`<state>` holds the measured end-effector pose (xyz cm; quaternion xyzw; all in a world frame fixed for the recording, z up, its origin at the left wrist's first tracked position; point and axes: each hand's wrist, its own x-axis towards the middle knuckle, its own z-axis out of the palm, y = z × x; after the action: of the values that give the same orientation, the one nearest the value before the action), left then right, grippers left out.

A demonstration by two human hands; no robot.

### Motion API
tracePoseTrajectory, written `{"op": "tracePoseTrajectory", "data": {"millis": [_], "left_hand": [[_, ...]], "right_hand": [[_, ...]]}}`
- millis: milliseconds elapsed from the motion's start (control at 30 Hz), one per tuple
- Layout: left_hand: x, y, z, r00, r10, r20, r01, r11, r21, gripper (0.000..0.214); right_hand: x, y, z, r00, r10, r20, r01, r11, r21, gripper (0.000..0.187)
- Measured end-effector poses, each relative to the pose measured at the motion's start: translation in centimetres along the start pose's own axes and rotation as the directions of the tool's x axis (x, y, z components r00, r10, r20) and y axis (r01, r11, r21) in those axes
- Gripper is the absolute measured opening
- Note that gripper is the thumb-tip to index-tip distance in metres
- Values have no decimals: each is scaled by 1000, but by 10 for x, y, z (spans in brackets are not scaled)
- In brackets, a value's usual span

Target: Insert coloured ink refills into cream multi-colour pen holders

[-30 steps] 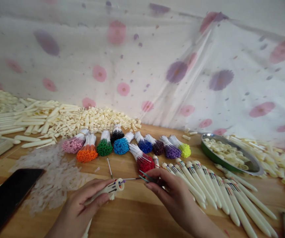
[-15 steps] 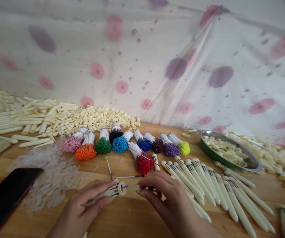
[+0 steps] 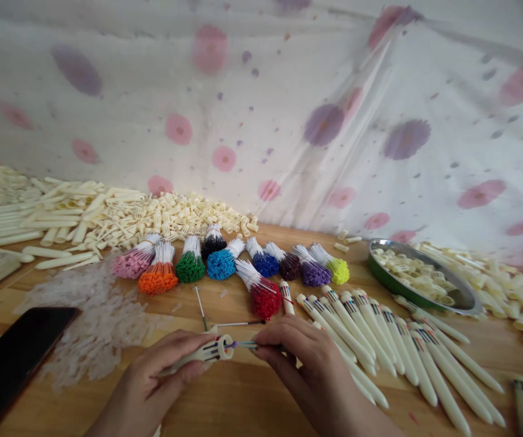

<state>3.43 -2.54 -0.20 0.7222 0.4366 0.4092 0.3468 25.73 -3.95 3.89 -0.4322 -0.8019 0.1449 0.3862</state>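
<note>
My left hand [image 3: 164, 370] is closed around a cream multicolour pen barrel [image 3: 213, 350], its slotted open end facing right. A purple tip shows at that opening. My right hand [image 3: 293, 349] pinches thin bluish refills [image 3: 246, 344], whose ends meet the mouth of the barrel; how many there are I cannot tell. Just beyond my hands, a green-ended refill [image 3: 201, 306] and a black-ended refill [image 3: 236, 323] lie on the table. Behind my right hand lies a bundle of red refills [image 3: 265, 297], with a slotted pen top [image 3: 286, 297] beside it.
Bundles of coloured refills, such as orange [image 3: 158, 276] and purple [image 3: 316, 273], stand in a row. Filled pens [image 3: 393, 340] fan out at right, near an oval tray [image 3: 468, 303] of cream parts. Clear plastic pieces [image 3: 93, 321] and a phone [image 3: 20, 358] lie at left.
The refills in my right hand have come together and moved left to the barrel's opening. My left hand has barely moved and still grips the barrel.
</note>
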Motion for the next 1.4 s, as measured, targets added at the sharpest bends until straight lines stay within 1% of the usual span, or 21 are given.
{"op": "tracePoseTrajectory", "data": {"millis": [67,167,300,400,567,667,800,900,1033,1400], "left_hand": [[0,0,0,1000,-4,-3,4,1000,-3,29],[-1,-2,0,1000,-27,8,27,1000,0,28],[-3,-4,0,997,-57,53,57,998,3,28],[-4,-5,0,994,-68,90,66,998,24,28],[-4,-6,1,986,-79,148,73,996,46,31],[-5,-7,2,984,-88,157,81,995,52,30],[-6,-9,1,981,-102,163,96,994,47,29],[-6,-9,1,983,-94,157,88,995,42,28],[-7,-6,1,986,-92,136,88,995,36,26],[-6,-4,2,986,-91,140,89,996,18,26]], "right_hand": [[0,1,0,1000,-10,2,10,1000,-14,8],[1,3,-2,998,-57,4,57,997,-41,6],[3,5,-7,992,-122,18,123,988,-91,8],[3,3,-9,991,-127,36,130,985,-110,9],[3,2,-10,992,-118,48,122,989,-88,8],[3,1,-10,993,-109,45,113,990,-90,9],[4,-2,-10,993,-89,79,95,993,-75,8],[4,-3,-9,990,-107,93,114,991,-72,8],[2,-3,-9,986,-147,77,154,983,-97,8],[2,-2,-9,984,-159,82,169,976,-134,10]]}}
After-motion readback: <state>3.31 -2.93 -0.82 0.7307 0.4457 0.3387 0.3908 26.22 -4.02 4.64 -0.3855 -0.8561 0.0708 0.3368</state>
